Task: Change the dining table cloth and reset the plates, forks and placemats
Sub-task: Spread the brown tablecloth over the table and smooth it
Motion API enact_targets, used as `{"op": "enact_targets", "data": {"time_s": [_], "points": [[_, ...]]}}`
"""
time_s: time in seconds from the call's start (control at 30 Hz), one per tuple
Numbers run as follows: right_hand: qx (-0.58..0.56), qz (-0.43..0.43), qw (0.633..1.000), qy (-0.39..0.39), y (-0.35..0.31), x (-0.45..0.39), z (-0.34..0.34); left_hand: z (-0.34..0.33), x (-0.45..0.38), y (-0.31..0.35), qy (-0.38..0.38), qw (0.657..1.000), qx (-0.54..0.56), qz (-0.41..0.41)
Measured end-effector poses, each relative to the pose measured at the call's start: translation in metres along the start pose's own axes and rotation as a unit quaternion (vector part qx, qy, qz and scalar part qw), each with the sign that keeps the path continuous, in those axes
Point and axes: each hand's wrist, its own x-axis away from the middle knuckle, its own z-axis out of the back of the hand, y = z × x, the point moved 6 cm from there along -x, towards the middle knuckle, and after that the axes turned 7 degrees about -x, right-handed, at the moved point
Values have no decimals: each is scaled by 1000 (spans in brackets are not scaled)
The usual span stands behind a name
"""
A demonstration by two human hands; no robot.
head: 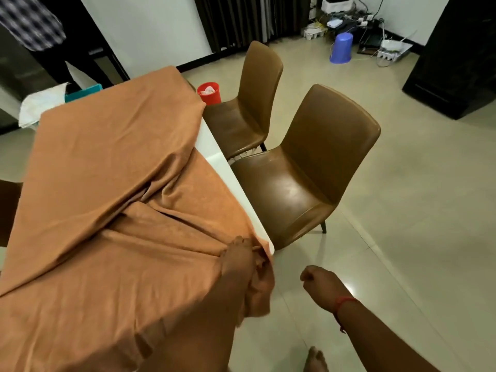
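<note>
An orange-brown tablecloth [107, 162] lies rumpled over the white dining table [214, 154], with folds bunched near the middle and the table's right edge bare. My left hand [239, 260] grips the cloth at the near right corner of the table, where the fabric hangs over the edge. My right hand [319, 279] hovers over the floor to the right of that corner, fingers curled into a fist and holding nothing. No plates, forks or placemats are in view.
Two brown chairs [303, 167] [249, 103] stand along the table's right side. A red bin [210, 92] sits behind the table, a blue bucket [341, 48] and cables by the far wall. A person in a checked shirt [29, 20] stands far left.
</note>
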Motion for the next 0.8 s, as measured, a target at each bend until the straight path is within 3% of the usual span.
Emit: {"op": "enact_targets", "data": {"time_s": [0.07, 0.17, 0.33, 0.53, 0.67, 0.8], "points": [[-14, 30, 999, 19, -7, -9, 11, 5, 0, 18, 51, 998, 26, -31], [-74, 67, 993, 62, -29, -23, 23, 10, 6, 44, -16, 993, 93, -71], [-161, 26, 986, -32, -63, -44, 3, 11, 29, 67, -57, 974, 196, -99], [-177, -17, 984, 14, -72, -61, 0, 28, 31, 38, -96, 960, 263, -26], [-73, -7, 997, 24, -72, -69, 9, 35, 9, -3, -43, 982, 176, 49], [12, 62, 998, 23, -91, -79, 4, 21, -3, -37, -91, 982, 120, 111]]}}
